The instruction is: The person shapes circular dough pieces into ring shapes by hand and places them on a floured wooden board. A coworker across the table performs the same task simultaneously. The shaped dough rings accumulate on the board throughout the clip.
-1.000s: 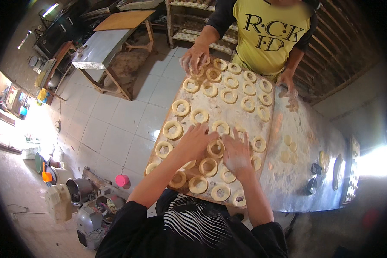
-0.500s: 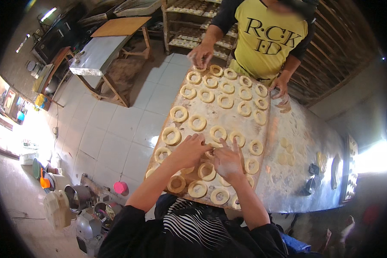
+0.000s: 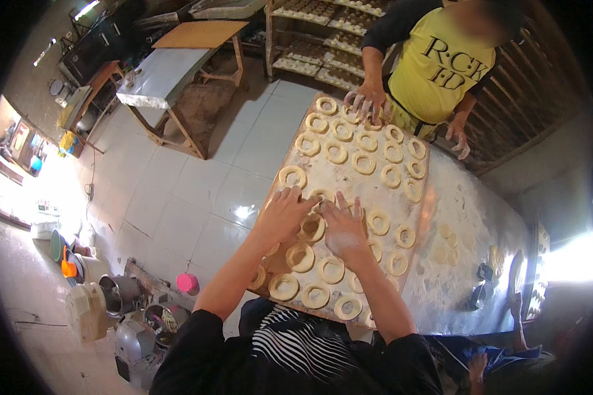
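Observation:
Pale dough rings (image 3: 300, 257) lie in rough rows over a floured wooden board (image 3: 392, 197) in front of me. My left hand (image 3: 286, 214) bends its fingers down over a ring near the middle of the board. Close beside it, my right hand (image 3: 342, 227) has its thumb side at the same dough ring (image 3: 321, 195), some fingers sticking up and forward. The fingertips of both hands meet at this ring's near edge and partly hide it. Another dough ring (image 3: 311, 228) shows between my wrists.
Across the board a person in a yellow shirt (image 3: 441, 72) reaches a hand (image 3: 369, 102) onto the far rings. Right of the board is a floured metal table (image 3: 461, 204) with flat dough pieces. A rack of trays (image 3: 303, 66) stands behind; pots (image 3: 118, 293) sit at lower left.
My hands have moved from one ring to the one just beyond it. The other person's hand has shifted right along the far row. The whole view has swung slightly.

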Available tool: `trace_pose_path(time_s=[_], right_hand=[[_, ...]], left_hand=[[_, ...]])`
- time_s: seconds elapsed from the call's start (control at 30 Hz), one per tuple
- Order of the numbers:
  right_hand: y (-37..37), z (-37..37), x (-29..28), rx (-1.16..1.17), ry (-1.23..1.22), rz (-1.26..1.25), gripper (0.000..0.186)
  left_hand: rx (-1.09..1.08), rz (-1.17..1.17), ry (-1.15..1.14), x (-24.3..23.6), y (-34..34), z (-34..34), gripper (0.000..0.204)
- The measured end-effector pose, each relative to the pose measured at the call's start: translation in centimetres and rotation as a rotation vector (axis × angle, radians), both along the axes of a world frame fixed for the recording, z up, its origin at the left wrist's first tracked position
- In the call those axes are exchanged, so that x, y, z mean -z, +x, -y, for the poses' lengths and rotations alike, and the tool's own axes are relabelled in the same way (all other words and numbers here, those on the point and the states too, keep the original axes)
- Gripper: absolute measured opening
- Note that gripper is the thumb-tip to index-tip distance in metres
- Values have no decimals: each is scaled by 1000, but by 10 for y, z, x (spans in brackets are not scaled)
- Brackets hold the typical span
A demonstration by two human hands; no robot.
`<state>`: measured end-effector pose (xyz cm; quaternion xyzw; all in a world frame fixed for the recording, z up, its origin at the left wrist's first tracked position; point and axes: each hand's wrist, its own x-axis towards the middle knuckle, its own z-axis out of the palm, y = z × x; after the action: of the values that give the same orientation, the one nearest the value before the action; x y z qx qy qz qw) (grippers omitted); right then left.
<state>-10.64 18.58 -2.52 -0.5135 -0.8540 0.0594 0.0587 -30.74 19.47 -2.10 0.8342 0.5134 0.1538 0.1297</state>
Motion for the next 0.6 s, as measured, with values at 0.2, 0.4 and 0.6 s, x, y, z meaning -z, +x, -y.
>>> trace_pose_path(time_s=[0.2, 0.4, 0.6], right_hand=[[-5, 32, -14, -102, -66, -47, 43], [-8, 55, -8, -126, -9, -67, 46], [-10, 82, -13, -189, -15, -167, 35]], left_hand=[[76, -35, -71, -15, -17, 35, 58], [82, -18, -97, -17, -17, 59, 58], [35, 51, -81, -22, -29, 89, 55]])
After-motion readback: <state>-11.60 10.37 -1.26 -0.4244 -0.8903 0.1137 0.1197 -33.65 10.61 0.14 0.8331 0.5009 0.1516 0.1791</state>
